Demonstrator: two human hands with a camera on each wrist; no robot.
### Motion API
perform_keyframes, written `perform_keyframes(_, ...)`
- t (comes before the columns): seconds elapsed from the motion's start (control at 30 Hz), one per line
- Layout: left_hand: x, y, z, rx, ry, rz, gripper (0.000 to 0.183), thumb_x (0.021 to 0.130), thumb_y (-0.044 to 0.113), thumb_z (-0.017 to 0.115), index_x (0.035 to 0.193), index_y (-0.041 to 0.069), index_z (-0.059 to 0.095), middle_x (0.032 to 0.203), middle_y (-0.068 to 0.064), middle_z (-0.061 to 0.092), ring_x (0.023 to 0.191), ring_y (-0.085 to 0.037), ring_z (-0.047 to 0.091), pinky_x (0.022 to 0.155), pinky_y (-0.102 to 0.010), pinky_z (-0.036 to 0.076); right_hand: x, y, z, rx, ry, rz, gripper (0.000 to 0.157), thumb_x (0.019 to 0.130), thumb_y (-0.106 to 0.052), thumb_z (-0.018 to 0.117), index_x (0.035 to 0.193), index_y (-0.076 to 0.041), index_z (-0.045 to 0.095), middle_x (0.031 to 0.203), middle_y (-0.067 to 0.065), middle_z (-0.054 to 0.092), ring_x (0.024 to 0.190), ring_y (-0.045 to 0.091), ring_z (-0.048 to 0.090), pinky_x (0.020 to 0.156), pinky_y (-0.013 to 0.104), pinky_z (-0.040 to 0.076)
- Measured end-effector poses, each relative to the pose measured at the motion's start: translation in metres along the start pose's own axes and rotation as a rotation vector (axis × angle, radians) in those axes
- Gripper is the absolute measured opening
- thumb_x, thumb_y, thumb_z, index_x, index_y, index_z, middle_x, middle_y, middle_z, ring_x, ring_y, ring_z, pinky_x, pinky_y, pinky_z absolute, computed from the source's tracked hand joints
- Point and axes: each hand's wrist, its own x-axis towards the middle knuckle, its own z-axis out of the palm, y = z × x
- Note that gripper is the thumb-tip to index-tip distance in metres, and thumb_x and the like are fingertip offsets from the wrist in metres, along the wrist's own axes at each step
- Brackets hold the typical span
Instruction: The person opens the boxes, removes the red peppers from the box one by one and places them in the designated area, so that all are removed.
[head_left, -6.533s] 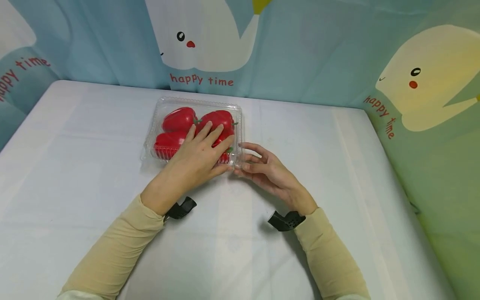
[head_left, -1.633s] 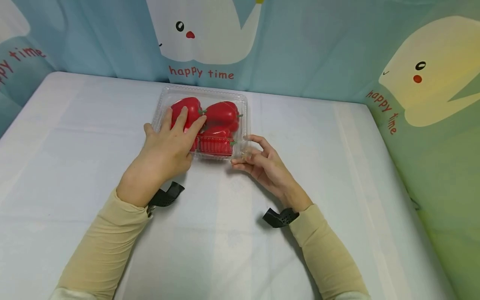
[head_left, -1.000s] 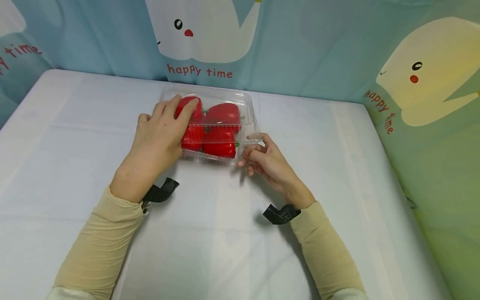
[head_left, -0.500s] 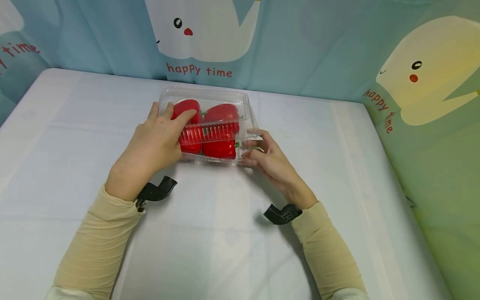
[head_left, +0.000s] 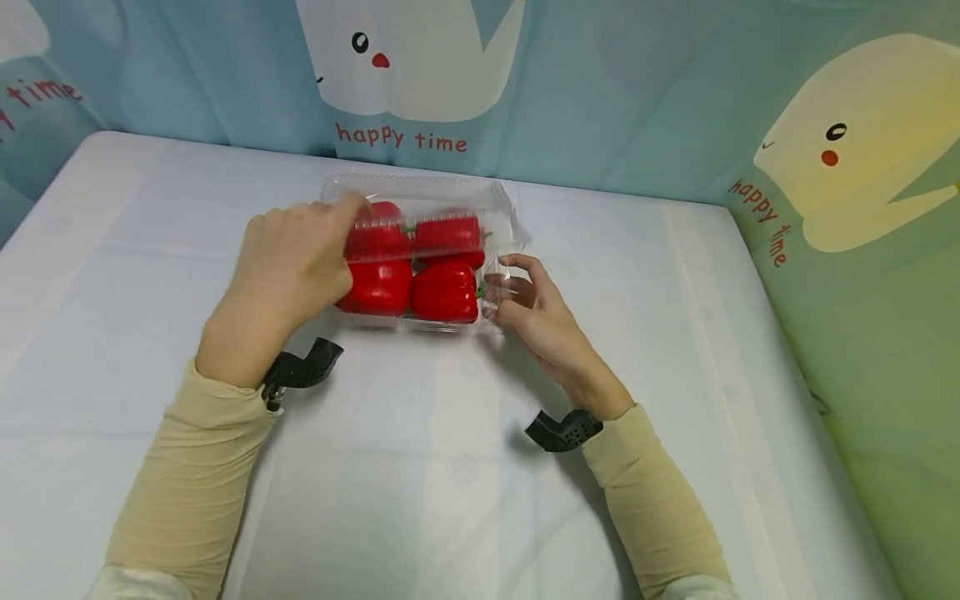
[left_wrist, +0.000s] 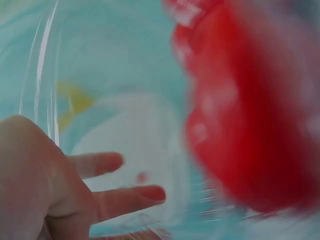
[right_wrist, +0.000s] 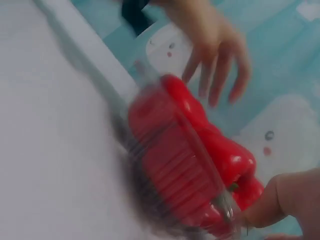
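A clear plastic clamshell box (head_left: 442, 327) holds several red bell peppers (head_left: 444, 292), two in front and others behind. Its clear lid (head_left: 420, 185) is tilted up at the front, with the ribbed front flap above the rear peppers. My left hand (head_left: 288, 258) holds the lid's left front corner; in the left wrist view its fingers (left_wrist: 135, 197) stretch behind clear plastic and the bell peppers blur at right. At the box's front right corner, my right hand (head_left: 551, 325) grips the wall. Its thumb (right_wrist: 265, 210) shows beside a green stem in the right wrist view.
A white cloth covers the table (head_left: 450, 483). Close behind its far edge hangs a blue-green curtain (head_left: 615, 100) printed with white whales, which continues along the right side. Both wrists carry black camera mounts (head_left: 562, 431).
The front of the lid has risen and swung back, uncovering the front peppers. My left hand has gone from lying across the lid to its left corner. The right hand stays at the front right corner.
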Motion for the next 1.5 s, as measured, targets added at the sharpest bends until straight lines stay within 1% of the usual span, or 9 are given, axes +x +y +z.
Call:
perform_keyframes(0.07,-0.002,-0.004,-0.007,-0.040,0.072,-0.027,0.055,0.077,-0.004,0.048,0.130,0.010,0.057,0.076,-0.015,0.069,0.047,-0.027,0.043,0.044,-0.036,0.036,0.000,-0.001,-0.001,-0.016,0.010,0.004,0.060,0.090,0.005,0.045,0.146,-0.011,0.030,0.147,0.015,0.047,0.129,0.031,0.052,0.098,0.036,0.054)
perform_keyframes(0.13,-0.002,-0.006,-0.010,-0.104,0.165,-0.039,0.058,0.079,-0.006,0.044,0.133,0.011,0.057,0.090,-0.015,0.072,0.050,-0.028,0.045,0.046,-0.036,0.034,-0.001,-0.002,-0.001,-0.028,0.020,0.014,0.061,0.090,0.004,0.045,0.148,-0.011,0.030,0.148,0.014,0.047,0.129,0.030,0.052,0.099,0.035,0.053)
perform_keyframes(0.27,0.004,-0.008,-0.006,-0.253,0.340,0.014,0.051,0.088,-0.008,0.046,0.136,0.004,0.055,0.130,-0.017,0.065,0.091,-0.034,0.066,0.074,-0.045,0.057,-0.002,-0.003,-0.001,-0.066,0.019,0.043,0.064,0.088,0.002,0.047,0.149,-0.008,0.028,0.148,0.013,0.046,0.127,0.030,0.052,0.101,0.037,0.052)
perform_keyframes(0.37,0.008,-0.011,-0.003,-0.360,0.419,-0.004,0.049,0.092,-0.005,0.051,0.140,0.003,0.049,0.137,-0.015,0.059,0.119,-0.030,0.063,0.098,-0.045,0.055,-0.003,-0.003,-0.001,-0.108,0.011,0.058,0.067,0.088,0.002,0.050,0.149,-0.008,0.026,0.147,0.014,0.045,0.128,0.030,0.051,0.103,0.040,0.051)
perform_keyframes(0.47,0.008,-0.016,-0.005,-0.491,0.438,-0.087,0.053,0.094,0.000,0.052,0.145,0.008,0.043,0.142,-0.011,0.053,0.126,-0.024,0.060,0.103,-0.039,0.052,-0.003,-0.005,0.000,-0.139,0.001,0.072,0.072,0.088,0.001,0.052,0.153,-0.011,0.022,0.147,0.013,0.045,0.129,0.030,0.050,0.104,0.042,0.049)
perform_keyframes(0.67,0.009,-0.017,-0.004,-0.629,0.331,-0.137,0.066,0.096,0.004,0.049,0.156,0.011,0.023,0.154,-0.008,0.040,0.140,-0.017,0.048,0.112,-0.033,0.043,-0.007,-0.008,-0.002,-0.200,-0.056,0.094,0.088,0.089,-0.003,0.057,0.158,-0.024,0.006,0.149,0.012,0.041,0.132,0.028,0.047,0.106,0.043,0.045)
perform_keyframes(0.93,0.005,-0.016,-0.003,-0.542,0.250,-0.066,0.062,0.097,0.007,0.049,0.155,0.005,0.027,0.156,-0.012,0.039,0.141,-0.025,0.046,0.112,-0.046,0.043,-0.014,-0.013,-0.003,-0.396,-0.192,0.056,0.090,0.089,-0.007,0.061,0.157,-0.030,0.008,0.145,0.011,0.043,0.126,0.031,0.054,0.097,0.043,0.052)
perform_keyframes(1.17,-0.001,-0.013,-0.010,-0.455,0.092,0.002,0.065,0.097,0.012,0.051,0.156,0.006,0.025,0.155,-0.016,0.038,0.138,-0.034,0.044,0.108,-0.054,0.044,-0.018,-0.017,-0.004,-0.479,-0.284,0.042,0.089,0.087,-0.006,0.062,0.157,-0.028,0.011,0.142,0.013,0.043,0.123,0.031,0.056,0.101,0.045,0.050)
perform_keyframes(1.5,-0.013,-0.024,-0.010,-0.364,-0.111,0.022,0.069,0.099,0.019,0.053,0.157,0.005,0.019,0.162,-0.018,0.025,0.149,-0.037,0.026,0.118,-0.059,0.027,-0.021,-0.023,-0.002,-0.562,-0.353,0.041,0.087,0.089,-0.004,0.060,0.158,-0.026,0.011,0.139,0.013,0.043,0.122,0.029,0.057,0.097,0.040,0.054)
